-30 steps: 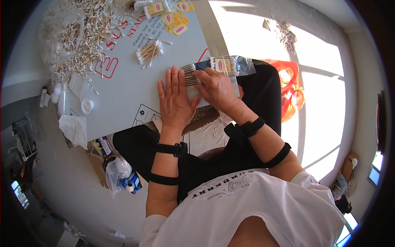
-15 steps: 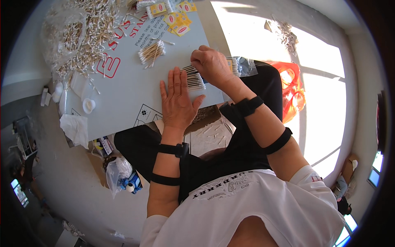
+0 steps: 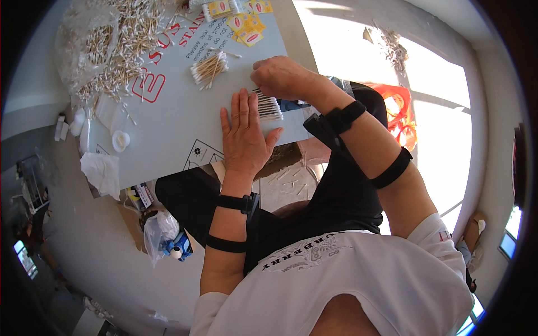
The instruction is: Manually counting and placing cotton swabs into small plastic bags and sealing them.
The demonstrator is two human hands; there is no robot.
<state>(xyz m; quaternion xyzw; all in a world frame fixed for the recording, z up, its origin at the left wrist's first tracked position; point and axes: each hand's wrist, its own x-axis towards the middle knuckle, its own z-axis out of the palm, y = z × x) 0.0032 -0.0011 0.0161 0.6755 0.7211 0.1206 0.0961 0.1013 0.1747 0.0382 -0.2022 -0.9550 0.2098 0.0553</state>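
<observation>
A row of cotton swabs [image 3: 269, 110] lies side by side on the grey board [image 3: 168, 126] near its right edge. Flat on the board, my left hand [image 3: 245, 131] rests with its fingers stretched forward and their tips against the row's left end. My right hand [image 3: 284, 77] is closed, fingers curled down at the far end of that row; whatever they may hold is hidden beneath them. Just beyond my left fingertips sits a small loose heap of cotton swabs [image 3: 210, 69]. Under my right forearm, a clear plastic bag [image 3: 341, 85] shows only in part.
A big pile of loose swabs [image 3: 131, 42] spreads over the far left, partly in clear plastic. Yellow cards [image 3: 247, 28] and a swab pack [image 3: 217, 9] lie at the back. White tissue [image 3: 101, 172] hangs over the near left edge. A red bag [image 3: 399, 115] stands right.
My right hand has moved a little left and away, and its forearm now covers the swab packet beside it. My left hand stays nearly in place on the board.
</observation>
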